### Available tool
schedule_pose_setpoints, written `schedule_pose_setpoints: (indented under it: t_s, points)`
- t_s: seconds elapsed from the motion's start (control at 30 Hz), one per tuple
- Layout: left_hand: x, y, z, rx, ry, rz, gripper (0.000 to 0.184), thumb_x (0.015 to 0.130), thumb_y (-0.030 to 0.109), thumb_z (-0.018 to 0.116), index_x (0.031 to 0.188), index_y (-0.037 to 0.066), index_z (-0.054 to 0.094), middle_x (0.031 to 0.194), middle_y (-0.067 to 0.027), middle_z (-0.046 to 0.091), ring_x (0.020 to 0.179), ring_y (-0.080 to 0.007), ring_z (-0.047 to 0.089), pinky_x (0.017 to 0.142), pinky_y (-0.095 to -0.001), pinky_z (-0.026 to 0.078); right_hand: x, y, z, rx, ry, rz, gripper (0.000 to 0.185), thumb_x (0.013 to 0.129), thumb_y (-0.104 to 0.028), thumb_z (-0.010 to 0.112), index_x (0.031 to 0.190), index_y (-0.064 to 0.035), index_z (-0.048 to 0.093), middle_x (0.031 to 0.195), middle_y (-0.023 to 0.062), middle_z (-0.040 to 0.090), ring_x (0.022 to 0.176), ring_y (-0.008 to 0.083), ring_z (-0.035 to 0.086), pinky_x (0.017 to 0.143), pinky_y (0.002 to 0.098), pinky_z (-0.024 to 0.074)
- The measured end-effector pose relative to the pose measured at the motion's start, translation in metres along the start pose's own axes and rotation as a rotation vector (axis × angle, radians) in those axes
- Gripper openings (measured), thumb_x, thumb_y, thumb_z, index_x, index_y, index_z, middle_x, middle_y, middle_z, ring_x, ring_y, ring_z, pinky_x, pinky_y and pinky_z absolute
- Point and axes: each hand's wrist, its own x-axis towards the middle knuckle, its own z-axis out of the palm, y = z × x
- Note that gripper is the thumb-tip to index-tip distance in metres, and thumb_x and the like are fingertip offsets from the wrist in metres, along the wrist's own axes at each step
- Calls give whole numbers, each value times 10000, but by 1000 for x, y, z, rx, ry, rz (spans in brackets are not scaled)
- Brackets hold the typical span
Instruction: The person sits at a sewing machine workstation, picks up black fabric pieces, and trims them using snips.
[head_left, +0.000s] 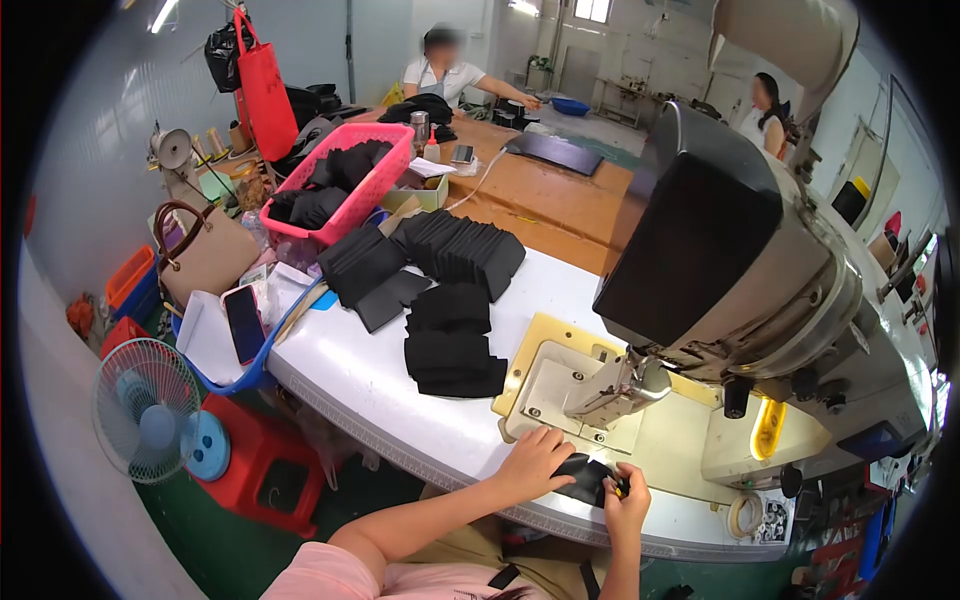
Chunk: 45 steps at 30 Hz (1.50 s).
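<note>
A small black fabric piece lies on the white table's front edge, just in front of the sewing machine's plate. My left hand lies at its left side, fingers stretched out flat toward the plate, thumb touching the piece. At the piece's right side my right hand is closed around a small yellow-and-black tool; its exact kind is mostly hidden by the fingers. Right above both hands stands the sewing machine head, its presser area over a metal plate.
Stacks of black fabric pieces lie left of the machine. Beyond them are a pink basket of black pieces and a phone in a blue tray. A fan stands lower left. Two people are farther back.
</note>
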Motion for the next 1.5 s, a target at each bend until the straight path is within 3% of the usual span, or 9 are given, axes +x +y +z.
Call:
schedule_pose_setpoints:
  t_s: [0.13, 0.27, 0.43, 0.57, 0.67, 0.73, 0.83, 0.97, 1.5]
  points:
    - [1, 3, -2, -20, 48, 2, 479, 673, 339, 724, 1038, 78, 556, 964, -68, 475, 914, -245, 462, 797, -353, 384, 3, 4, -3, -37, -51, -93, 156, 656, 64, 646, 752, 7, 538, 712, 126, 563, 643, 277, 550, 590, 324, 433]
    - [0, 4, -6, -46, 38, -12, 466, 670, 326, 729, 1025, 76, 561, 969, -62, 483, 933, -246, 462, 804, -357, 387, 0, 8, -3, 86, -21, 3, 149, 671, 48, 667, 729, 11, 534, 658, 89, 532, 591, 194, 500, 555, 279, 403]
    - [-1, -7, -1, -370, 111, 10, 264, 735, 210, 690, 921, 51, 589, 906, -72, 538, 887, -269, 504, 800, -363, 396, -3, 15, -2, 225, -37, 135, 170, 685, 25, 698, 732, 12, 535, 622, 38, 511, 566, 90, 431, 526, 226, 367]
    - [-2, -11, 1, -516, 131, -47, 134, 773, 126, 649, 854, 36, 594, 873, -82, 564, 841, -268, 530, 796, -347, 400, -4, 10, -2, 242, -42, 162, 165, 688, 21, 701, 734, 10, 544, 622, 32, 525, 572, 84, 444, 530, 224, 376]
    - [5, 6, -35, -620, 383, -56, 179, 768, 97, 631, 928, 30, 586, 942, -94, 557, 872, -249, 526, 791, -330, 410, 0, 6, -1, 216, -37, 128, 153, 697, 5, 699, 733, 6, 551, 621, 48, 531, 565, 105, 460, 533, 238, 388]
    - [12, 35, -111, -778, 486, 72, 223, 739, 69, 638, 949, 16, 585, 969, -116, 558, 881, -241, 528, 804, -324, 404, -3, 3, -4, 141, -64, 110, 141, 697, -2, 695, 733, 3, 559, 626, 74, 544, 554, 139, 490, 534, 254, 402]
    - [14, 77, -194, -970, 724, 633, 232, 715, 50, 592, 940, -2, 574, 984, -174, 550, 879, -273, 537, 778, -361, 422, -3, 10, 2, 58, -52, -11, 146, 716, -2, 692, 741, -1, 549, 593, 38, 523, 538, 81, 448, 505, 228, 373]
    - [17, 114, -222, -1151, 742, 903, 213, 727, 75, 593, 926, 4, 571, 966, -163, 553, 858, -268, 537, 761, -356, 427, -2, 1, 2, -14, -30, -77, 133, 711, 0, 678, 733, 1, 548, 640, 104, 559, 536, 176, 506, 521, 271, 410]
    - [31, 160, -204, -1291, 646, 915, 181, 777, 178, 595, 872, 29, 557, 893, -118, 567, 771, -248, 537, 694, -337, 444, -1, 1, -3, 4, -44, -108, 141, 648, 20, 646, 760, -7, 565, 706, 131, 569, 651, 308, 570, 567, 356, 446]
